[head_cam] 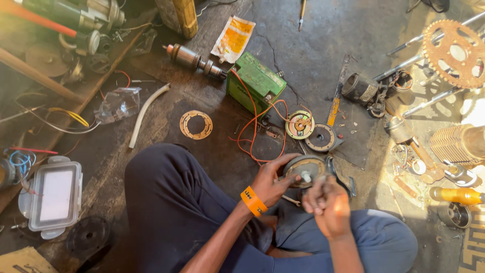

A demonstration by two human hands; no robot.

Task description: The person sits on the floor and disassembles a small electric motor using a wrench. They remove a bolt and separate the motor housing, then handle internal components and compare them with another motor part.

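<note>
I sit cross-legged on a grimy concrete floor. My left hand [273,181], with an orange wristband, grips the rim of a round grey metal motor housing [305,167] held above my lap. My right hand [327,202] is closed around a small tool whose tip meets the light hub at the housing's centre; the tool itself is mostly hidden by the fingers. Just beyond lie a round coil plate with copper windings [299,124] and a dark round disc [320,137], with orange wires [252,121] running to a green battery [255,81].
A motor armature [194,60], a brown ring gasket [196,125], a white hose [146,114] and a clear plastic box [53,196] lie left. At the right are a rusty sprocket [454,53], metal rods, a finned cylinder [457,144], a yellow-handled tool [457,195] and small parts.
</note>
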